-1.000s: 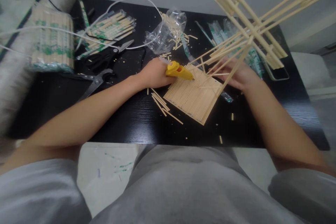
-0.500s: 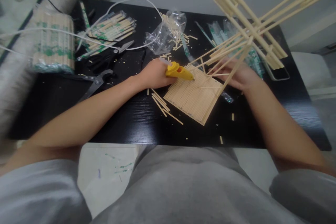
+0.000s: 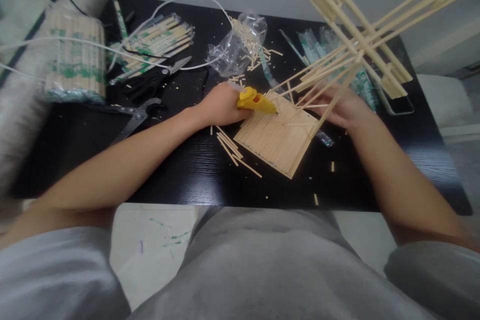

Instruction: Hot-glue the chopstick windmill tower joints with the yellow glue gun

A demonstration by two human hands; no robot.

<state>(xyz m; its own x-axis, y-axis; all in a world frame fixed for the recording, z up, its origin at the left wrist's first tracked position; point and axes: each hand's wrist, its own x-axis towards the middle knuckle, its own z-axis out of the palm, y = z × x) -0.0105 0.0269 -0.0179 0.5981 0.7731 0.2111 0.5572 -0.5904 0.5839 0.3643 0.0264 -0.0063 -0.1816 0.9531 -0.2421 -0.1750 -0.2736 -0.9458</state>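
Observation:
My left hand (image 3: 222, 105) is closed around a yellow glue gun (image 3: 258, 101), its nozzle pointing right and resting close above the flat panel of wooden sticks (image 3: 275, 140). From this panel rises a windmill-like frame of chopsticks (image 3: 335, 102), with large crossed blades (image 3: 362, 40) leaning out to the upper right. Behind the slanted sticks, my right hand (image 3: 339, 105) has its fingers around the far side of the frame and grips it. Some of those fingertips are hidden by the sticks. Several loose thin sticks (image 3: 229, 147) lie left of the panel.
On the black table (image 3: 187, 180) are a wrapped chopstick bundle (image 3: 77, 60), a pile of packed chopsticks (image 3: 161, 42), scissors (image 3: 165, 74), pliers (image 3: 138, 117) and clear plastic wrap (image 3: 234, 52) beside cut stick pieces. A white cable (image 3: 180, 0) loops across the back. A phone (image 3: 399, 105) lies right.
Almost nothing differs. The camera view has shifted very slightly; both hands, the glue gun and the stick frame hold the same positions.

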